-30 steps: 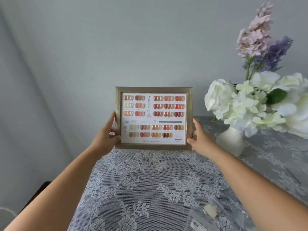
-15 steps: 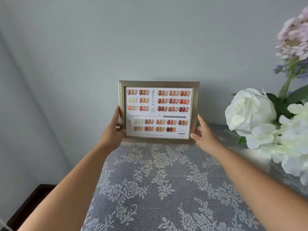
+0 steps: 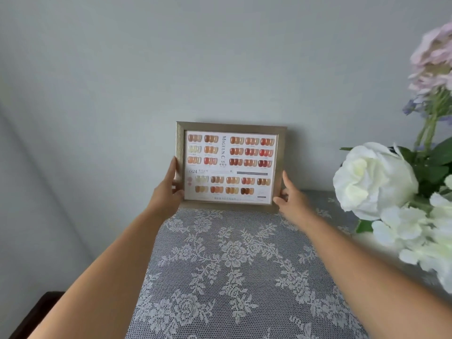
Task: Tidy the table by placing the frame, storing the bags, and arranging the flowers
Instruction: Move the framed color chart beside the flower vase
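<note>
The grey wall (image 3: 220,57) fills most of your view, and below it the table under its lace cloth (image 3: 232,277) runs away from you. At your right the flowers (image 3: 381,182) crowd the edge, big white blooms low and a blurred pink cluster above. The frame (image 3: 230,165) stands upright at the table's far edge, close to the wall, its nail-colour chart facing you. Your left hand (image 3: 166,192) grips its left side, thumb over the front and fingers behind. Your right hand (image 3: 291,196) holds the lower right corner, fingertips on the frame's edge.
</note>
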